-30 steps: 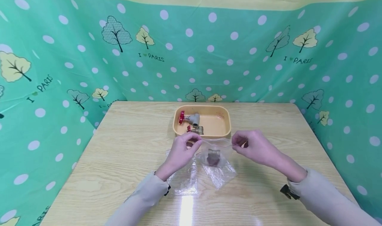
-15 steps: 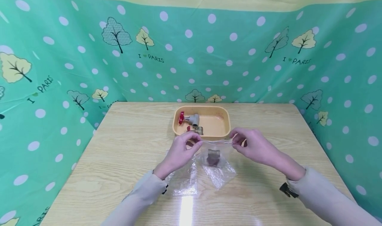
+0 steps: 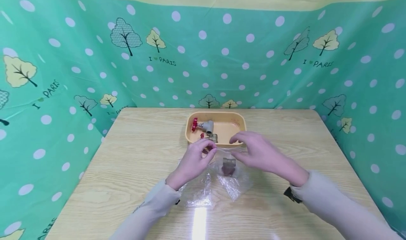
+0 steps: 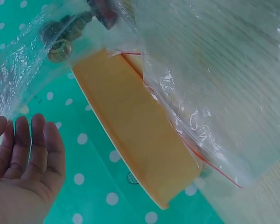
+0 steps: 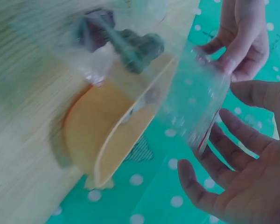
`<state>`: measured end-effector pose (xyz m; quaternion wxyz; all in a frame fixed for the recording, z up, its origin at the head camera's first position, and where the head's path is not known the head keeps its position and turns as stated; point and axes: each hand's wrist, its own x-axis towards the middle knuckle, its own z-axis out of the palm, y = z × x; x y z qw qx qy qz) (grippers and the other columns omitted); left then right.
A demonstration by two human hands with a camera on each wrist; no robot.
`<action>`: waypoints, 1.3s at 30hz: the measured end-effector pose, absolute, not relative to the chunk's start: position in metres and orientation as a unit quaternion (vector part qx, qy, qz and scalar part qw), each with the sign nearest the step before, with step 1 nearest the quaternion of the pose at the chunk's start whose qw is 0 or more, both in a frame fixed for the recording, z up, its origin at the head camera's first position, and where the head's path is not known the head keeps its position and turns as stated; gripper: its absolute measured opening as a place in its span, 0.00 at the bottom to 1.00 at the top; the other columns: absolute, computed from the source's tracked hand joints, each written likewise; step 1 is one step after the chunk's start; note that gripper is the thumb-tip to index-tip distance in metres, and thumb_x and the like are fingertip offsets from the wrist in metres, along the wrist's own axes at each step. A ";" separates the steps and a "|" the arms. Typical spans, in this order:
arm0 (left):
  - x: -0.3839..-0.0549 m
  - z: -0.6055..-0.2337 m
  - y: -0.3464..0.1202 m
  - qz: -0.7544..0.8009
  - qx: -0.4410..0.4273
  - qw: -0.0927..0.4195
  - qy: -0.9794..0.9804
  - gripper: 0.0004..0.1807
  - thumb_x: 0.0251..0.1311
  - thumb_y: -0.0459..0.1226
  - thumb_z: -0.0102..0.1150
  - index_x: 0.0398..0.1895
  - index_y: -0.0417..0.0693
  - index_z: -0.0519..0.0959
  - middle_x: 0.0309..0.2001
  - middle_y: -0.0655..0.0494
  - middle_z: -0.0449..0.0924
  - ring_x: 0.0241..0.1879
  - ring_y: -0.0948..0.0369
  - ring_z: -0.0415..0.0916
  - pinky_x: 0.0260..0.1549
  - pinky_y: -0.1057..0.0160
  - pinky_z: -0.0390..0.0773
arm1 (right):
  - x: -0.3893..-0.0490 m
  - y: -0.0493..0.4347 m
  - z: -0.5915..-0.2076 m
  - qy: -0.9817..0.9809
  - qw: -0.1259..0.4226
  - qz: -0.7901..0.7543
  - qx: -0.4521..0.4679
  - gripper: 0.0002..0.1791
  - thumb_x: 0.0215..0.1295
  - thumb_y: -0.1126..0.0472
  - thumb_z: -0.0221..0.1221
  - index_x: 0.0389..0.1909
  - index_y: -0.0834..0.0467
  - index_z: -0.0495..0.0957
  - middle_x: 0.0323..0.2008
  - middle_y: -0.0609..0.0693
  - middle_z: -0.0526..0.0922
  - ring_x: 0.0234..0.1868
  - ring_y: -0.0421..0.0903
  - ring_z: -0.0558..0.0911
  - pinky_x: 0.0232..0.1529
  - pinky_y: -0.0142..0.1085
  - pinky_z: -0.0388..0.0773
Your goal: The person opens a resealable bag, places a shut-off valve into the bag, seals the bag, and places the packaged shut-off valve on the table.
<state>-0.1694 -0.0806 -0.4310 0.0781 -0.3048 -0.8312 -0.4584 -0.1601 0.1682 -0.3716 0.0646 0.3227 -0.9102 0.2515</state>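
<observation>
My left hand (image 3: 191, 164) pinches the top left corner of a clear zip bag (image 3: 235, 190) between thumb and fingers. Inside the bag lies a brass valve with a dark red handle (image 3: 228, 166), hanging low in the right wrist view as well. My right hand (image 3: 264, 154) is at the bag's top edge, its fingers spread and apart from the thumb. In the right wrist view the right thumb is close to the left fingertips, and the bag's red zip line passes by the right fingers (image 5: 235, 156). Whether they touch the plastic I cannot tell.
A second clear bag (image 3: 199, 195) with a red zip line lies flat to the left. Behind the hands stands a yellow tray (image 3: 219, 113), holding a grey valve with a red handwheel (image 3: 207, 127) and a small brass valve (image 3: 213, 138). A green dotted curtain (image 3: 222, 71) surrounds the table.
My right hand has let go of the bag's right corner, spread its fingers and moved left along the top edge towards the left hand. The left hand keeps its pinch.
</observation>
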 end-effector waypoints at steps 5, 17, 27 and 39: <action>-0.169 -0.432 -0.079 -0.455 -0.307 0.081 -0.832 0.02 0.72 0.31 0.63 0.43 0.42 0.84 0.42 0.57 0.84 0.42 0.62 0.81 0.41 0.57 0.86 | -0.168 0.144 -0.374 -0.898 0.087 0.231 0.363 0.09 0.61 0.63 0.72 0.43 0.58 0.88 0.39 0.49 0.89 0.40 0.46 0.86 0.42 0.39 0.85; -0.167 -0.432 -0.079 -0.449 -0.312 0.088 -0.833 0.04 0.70 0.29 0.64 0.44 0.42 0.84 0.44 0.55 0.85 0.42 0.61 0.82 0.41 0.64 0.85 | -0.173 0.130 -0.384 -0.891 0.091 0.239 0.376 0.05 0.59 0.66 0.71 0.36 0.57 0.87 0.32 0.45 0.86 0.32 0.44 0.83 0.35 0.32 0.81; -0.168 -0.436 -0.076 -0.449 -0.312 0.097 -0.832 0.04 0.69 0.28 0.62 0.43 0.43 0.83 0.43 0.56 0.84 0.42 0.61 0.81 0.43 0.65 0.84 | -0.176 0.130 -0.388 -0.877 0.103 0.256 0.393 0.06 0.58 0.69 0.71 0.34 0.57 0.88 0.30 0.46 0.87 0.30 0.40 0.83 0.35 0.30 0.82; -0.169 -0.437 -0.078 -0.448 -0.324 0.090 -0.828 0.05 0.71 0.31 0.63 0.46 0.44 0.83 0.44 0.56 0.85 0.43 0.62 0.82 0.43 0.62 0.85 | -0.175 0.133 -0.387 -0.874 0.110 0.249 0.402 0.07 0.58 0.70 0.71 0.37 0.59 0.90 0.33 0.48 0.89 0.33 0.43 0.85 0.37 0.34 0.84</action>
